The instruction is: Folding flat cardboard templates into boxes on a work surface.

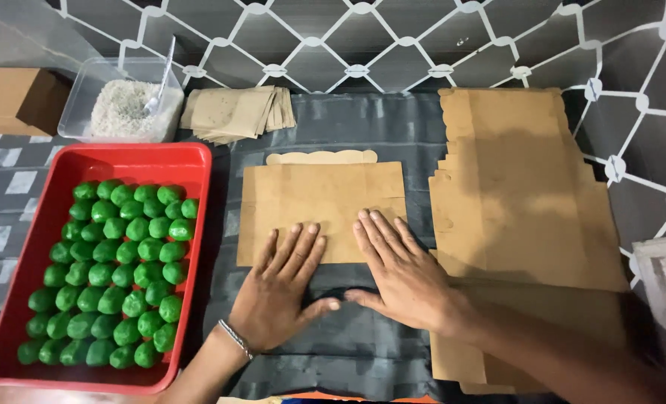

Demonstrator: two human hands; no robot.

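Red tray [198, 161] of green balls [116, 273], tub of white grains [123, 108]

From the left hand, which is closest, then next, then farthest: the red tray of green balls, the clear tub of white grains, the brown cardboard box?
1. Red tray of green balls, just left of the left hand.
2. Clear tub of white grains, behind the tray.
3. Brown cardboard box, far-left corner.

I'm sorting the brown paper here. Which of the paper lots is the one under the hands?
The single flat brown sheet in the middle, on the dark cloth: both the left hand and right hand press its near edge. The folded stack and the large pile lie untouched.
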